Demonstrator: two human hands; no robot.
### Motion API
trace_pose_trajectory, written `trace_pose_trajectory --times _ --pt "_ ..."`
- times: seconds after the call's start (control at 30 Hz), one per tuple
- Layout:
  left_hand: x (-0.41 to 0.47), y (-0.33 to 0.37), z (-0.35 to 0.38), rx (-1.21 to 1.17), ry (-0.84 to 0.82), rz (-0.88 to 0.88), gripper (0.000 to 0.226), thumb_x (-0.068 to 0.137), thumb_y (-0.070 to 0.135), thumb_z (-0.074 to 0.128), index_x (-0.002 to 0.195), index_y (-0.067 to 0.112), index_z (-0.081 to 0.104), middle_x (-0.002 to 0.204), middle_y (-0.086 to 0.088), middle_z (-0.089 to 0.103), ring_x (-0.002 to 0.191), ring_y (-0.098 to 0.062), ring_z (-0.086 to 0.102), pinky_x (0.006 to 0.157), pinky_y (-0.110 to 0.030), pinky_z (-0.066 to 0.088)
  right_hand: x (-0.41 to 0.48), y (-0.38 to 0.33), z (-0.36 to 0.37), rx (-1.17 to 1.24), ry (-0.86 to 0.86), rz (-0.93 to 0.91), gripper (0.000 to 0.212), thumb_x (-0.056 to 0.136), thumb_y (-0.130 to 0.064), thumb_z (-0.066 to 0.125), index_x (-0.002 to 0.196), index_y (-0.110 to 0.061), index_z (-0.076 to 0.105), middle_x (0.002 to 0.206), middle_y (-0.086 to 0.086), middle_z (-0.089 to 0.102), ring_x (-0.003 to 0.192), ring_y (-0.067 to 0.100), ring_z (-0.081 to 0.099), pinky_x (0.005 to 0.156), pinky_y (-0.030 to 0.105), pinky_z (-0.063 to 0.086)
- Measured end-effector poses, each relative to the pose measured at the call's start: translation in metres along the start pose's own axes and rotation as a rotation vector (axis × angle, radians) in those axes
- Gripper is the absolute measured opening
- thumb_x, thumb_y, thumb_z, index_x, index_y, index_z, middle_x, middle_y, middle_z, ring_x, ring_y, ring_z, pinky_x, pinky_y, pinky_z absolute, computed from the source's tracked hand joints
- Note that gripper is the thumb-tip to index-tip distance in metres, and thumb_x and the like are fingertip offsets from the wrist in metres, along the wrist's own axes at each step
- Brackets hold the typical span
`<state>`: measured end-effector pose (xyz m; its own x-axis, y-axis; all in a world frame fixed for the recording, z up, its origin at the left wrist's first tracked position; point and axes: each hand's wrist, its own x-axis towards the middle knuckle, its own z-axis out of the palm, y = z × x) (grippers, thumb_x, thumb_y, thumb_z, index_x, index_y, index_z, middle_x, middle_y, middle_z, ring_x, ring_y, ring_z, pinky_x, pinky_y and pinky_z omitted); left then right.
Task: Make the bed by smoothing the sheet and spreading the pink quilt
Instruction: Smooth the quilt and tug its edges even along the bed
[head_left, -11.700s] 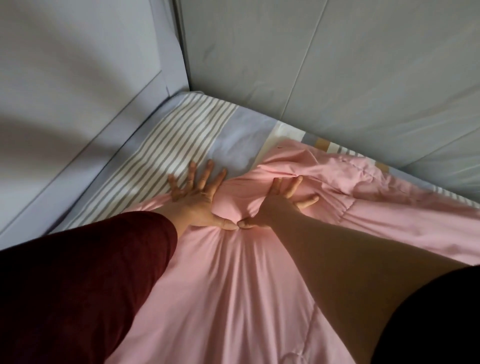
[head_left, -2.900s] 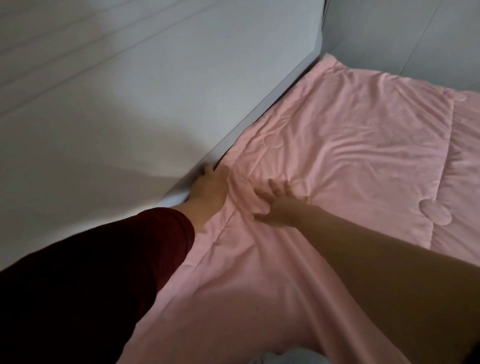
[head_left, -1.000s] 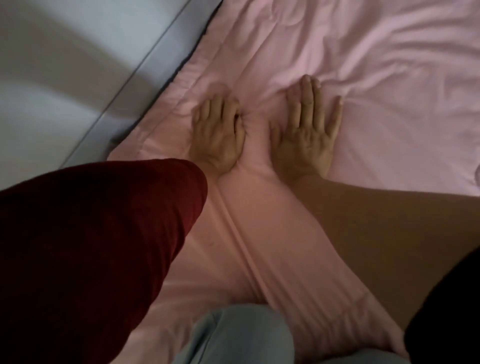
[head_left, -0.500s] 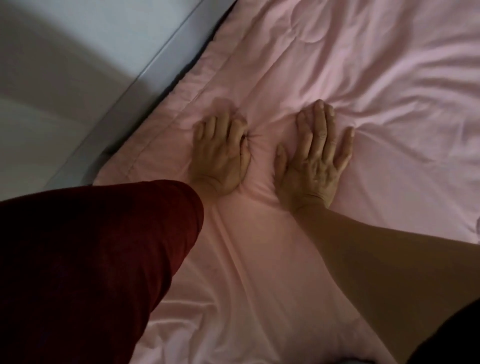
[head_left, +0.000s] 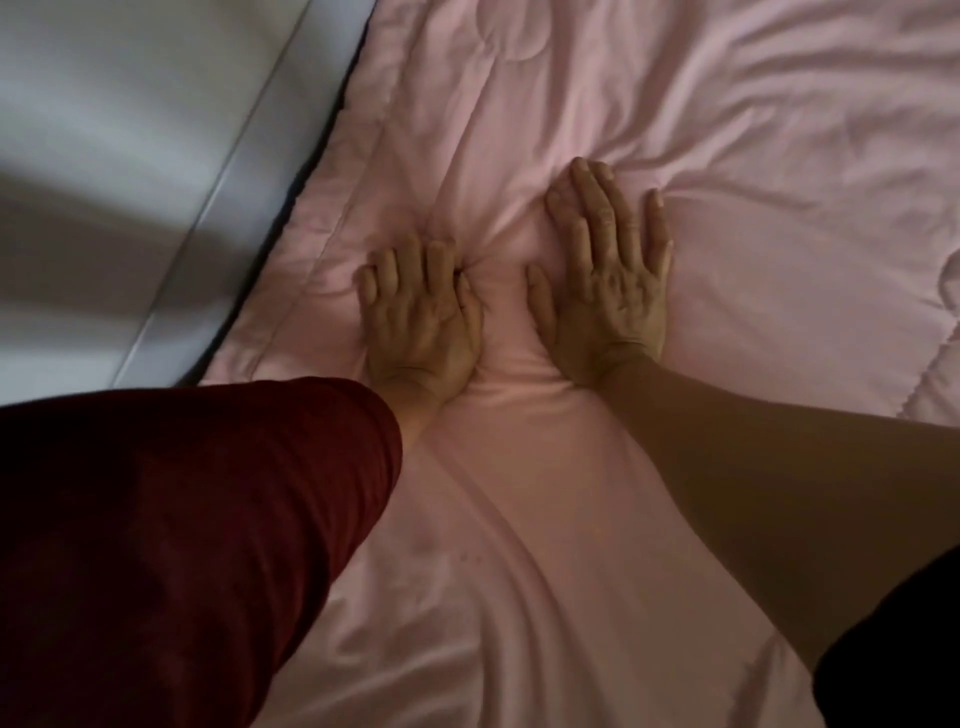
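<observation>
- My left hand (head_left: 421, 332) and right hand (head_left: 605, 291) lie flat, gripping nothing, on the pink quilt (head_left: 753, 270) near the bed's left edge.
- Wrinkles lie ahead and rightward, nearer my right hand.

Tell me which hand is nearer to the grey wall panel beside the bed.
Left. The left hand presses the pink quilt close to its edge along the grey wall panel; the right hand lies flat farther toward the bed's middle.
</observation>
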<state>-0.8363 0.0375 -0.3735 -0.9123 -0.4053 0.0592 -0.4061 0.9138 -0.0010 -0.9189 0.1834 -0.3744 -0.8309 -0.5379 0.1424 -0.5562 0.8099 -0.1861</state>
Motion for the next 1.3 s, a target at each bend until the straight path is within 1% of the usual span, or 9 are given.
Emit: trace_pose_trajectory --times 0.27,0.43,0.57,0.67,0.8,1.0,1.1,1.23,1.3 --pt "-0.002 -0.004 0.005 -0.044 0.043 0.024 0.025 0.088 0.031 0.04 0.097 0.014 0.056 0.101 -0.014 0.057 0.093 -0.032 0.052 0.084 -0.044 0.036 -0.001 -0.004 -0.001 -0.066 -0.001 0.02 0.06 0.095 -0.047 0.035 0.148 -0.019 0.035 0.157 0.0 0.027 0.147 0.017 0.019 0.118 0.051 0.013" --pt "0.0 -0.002 0.006 -0.092 0.099 0.003 0.017 0.087 0.029 0.044 0.091 0.016 0.054 0.097 -0.012 0.057 0.091 -0.032 0.053 0.083 -0.043 0.039 -0.041 -0.042 0.002 0.013 0.075 0.227 0.055 0.098 -0.037 0.035 0.147 -0.011 0.038 0.155 0.007 0.033 0.145 0.022 0.026 0.118 0.049 0.018" --pt "-0.002 -0.003 -0.003 -0.122 0.103 -0.007 0.021 0.084 0.032 0.045 0.092 0.016 0.057 0.098 -0.01 0.06 0.091 -0.031 0.056 0.082 -0.042 0.039 -0.113 -0.102 0.001 0.048 0.025 0.265 0.061 0.097 -0.036 0.035 0.151 -0.008 0.028 0.159 0.008 0.022 0.148 0.025 0.016 0.118 0.051 0.015" --pt "-0.008 -0.007 -0.006 -0.197 0.139 0.03 0.024 0.085 0.034 0.042 0.093 0.017 0.057 0.099 -0.008 0.059 0.092 -0.03 0.055 0.083 -0.042 0.036 -0.125 -0.106 0.008 0.005 0.013 0.259 0.063 0.096 -0.037 0.033 0.152 -0.011 0.024 0.161 0.006 0.015 0.149 0.023 0.009 0.119 0.051 0.011" --pt "-0.063 -0.035 -0.016 -0.3 0.172 0.102 0.03 0.089 0.032 0.045 0.112 0.018 0.059 0.116 -0.007 0.059 0.104 -0.029 0.054 0.087 -0.04 0.038 -0.127 -0.108 0.014 -0.008 0.066 0.247 0.063 0.095 -0.038 0.035 0.151 -0.01 0.027 0.16 0.006 0.019 0.149 0.022 0.013 0.119 0.05 0.012" --pt "-0.207 -0.136 -0.034 -0.174 0.096 0.106 0.044 0.096 0.027 0.043 0.139 0.017 0.045 0.147 0.001 0.041 0.136 -0.017 0.036 0.113 -0.036 0.027 -0.124 -0.107 0.012 0.005 0.096 0.285 0.062 0.095 -0.039 0.032 0.15 -0.012 0.029 0.16 0.005 0.02 0.148 0.022 0.016 0.118 0.051 0.013" --pt "-0.217 -0.151 -0.019 -0.115 0.08 0.145 0.05 0.096 0.025 0.039 0.146 0.017 0.037 0.154 0.003 0.03 0.145 -0.014 0.023 0.117 -0.04 0.021 -0.128 -0.116 0.016 -0.008 0.113 0.263 0.062 0.095 -0.039 0.03 0.15 -0.01 0.028 0.159 0.007 0.022 0.148 0.023 0.017 0.118 0.05 0.013" --pt "-0.211 -0.148 -0.006 -0.149 0.121 0.17 0.051 0.095 0.024 0.037 0.146 0.016 0.037 0.154 0.002 0.031 0.145 -0.015 0.023 0.118 -0.04 0.02 -0.127 -0.114 0.011 0.016 0.21 0.237 0.055 0.097 -0.033 0.035 0.147 -0.009 0.036 0.155 0.009 0.032 0.144 0.024 0.028 0.117 0.048 0.019" --pt "-0.215 -0.152 -0.004 -0.151 0.127 0.167 0.05 0.096 0.024 0.036 0.146 0.016 0.037 0.154 0.002 0.031 0.145 -0.015 0.023 0.118 -0.041 0.02 -0.15 -0.13 0.009 0.111 0.259 0.121 0.047 0.099 -0.024 0.04 0.142 -0.006 0.042 0.15 0.01 0.041 0.141 0.025 0.035 0.116 0.047 0.024"
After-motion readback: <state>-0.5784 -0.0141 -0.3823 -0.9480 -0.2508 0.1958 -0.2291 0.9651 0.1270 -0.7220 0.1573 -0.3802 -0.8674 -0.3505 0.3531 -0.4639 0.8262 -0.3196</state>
